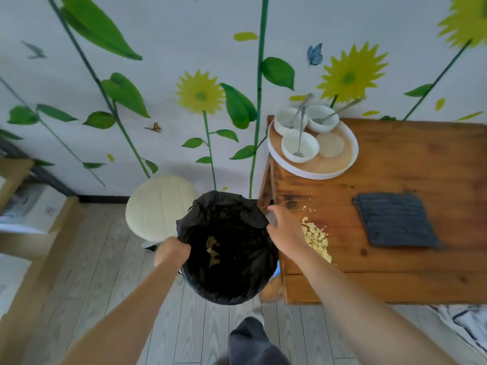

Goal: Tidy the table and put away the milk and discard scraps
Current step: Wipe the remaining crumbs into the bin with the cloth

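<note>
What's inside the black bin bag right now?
A few yellowish scraps lie inside the black bin bag. The rest of its interior is too dark to read; the left hand hides part of the rim.

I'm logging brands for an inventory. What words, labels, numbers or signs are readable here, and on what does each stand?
No text can be read anywhere in this view.
White box at the far left: small dark marks, too blurred to read.
Bin bag, tray, cloth: no print shows.
</note>
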A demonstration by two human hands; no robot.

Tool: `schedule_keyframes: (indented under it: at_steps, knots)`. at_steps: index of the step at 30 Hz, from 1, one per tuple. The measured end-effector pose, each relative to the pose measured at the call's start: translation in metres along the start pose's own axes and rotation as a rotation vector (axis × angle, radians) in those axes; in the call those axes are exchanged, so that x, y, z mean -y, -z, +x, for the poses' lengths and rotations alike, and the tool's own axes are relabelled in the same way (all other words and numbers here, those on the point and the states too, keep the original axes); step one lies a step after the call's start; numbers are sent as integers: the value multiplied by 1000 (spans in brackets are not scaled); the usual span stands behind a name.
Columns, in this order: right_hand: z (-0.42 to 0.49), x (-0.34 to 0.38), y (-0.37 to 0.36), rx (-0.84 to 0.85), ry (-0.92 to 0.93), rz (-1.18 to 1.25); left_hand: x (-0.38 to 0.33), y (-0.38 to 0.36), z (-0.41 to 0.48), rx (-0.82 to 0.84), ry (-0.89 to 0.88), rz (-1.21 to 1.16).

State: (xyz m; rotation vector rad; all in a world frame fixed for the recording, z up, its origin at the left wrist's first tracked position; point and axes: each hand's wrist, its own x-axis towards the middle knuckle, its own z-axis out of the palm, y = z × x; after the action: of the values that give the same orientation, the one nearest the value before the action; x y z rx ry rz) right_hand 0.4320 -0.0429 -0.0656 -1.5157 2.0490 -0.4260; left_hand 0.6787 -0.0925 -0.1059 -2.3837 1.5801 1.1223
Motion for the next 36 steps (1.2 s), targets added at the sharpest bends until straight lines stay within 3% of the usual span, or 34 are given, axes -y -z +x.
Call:
schedule_keyframes:
  at_steps: [3, 10, 16, 19, 22, 29, 33, 36]
  knots:
    - [25, -38, 31, -247, -168, -61, -30, -7, 20, 21, -42, 66]
    - [27, -121, 79, -404, -481, -316, -64, -26, 48, 91, -126, 160]
    - [27, -167, 106, -244, -769, -385, -85, -28, 71, 143, -191, 239]
    - [32, -181, 105, -187, -845, -222, -100, -29, 81, 180, -233, 278]
    - [30, -185, 97, -148, -843, -189, -115, -28, 89, 196, -251, 296]
    - [24, -178, 93, -253, -801, -478, -131, -29, 100, 252, -289, 335]
    - [31, -186, 107, -355, -798, -430, -136, -29, 105, 278, -317, 337]
    - [39, -193, 116, -206, -892, -309, -135, -30, 107, 278, -318, 332]
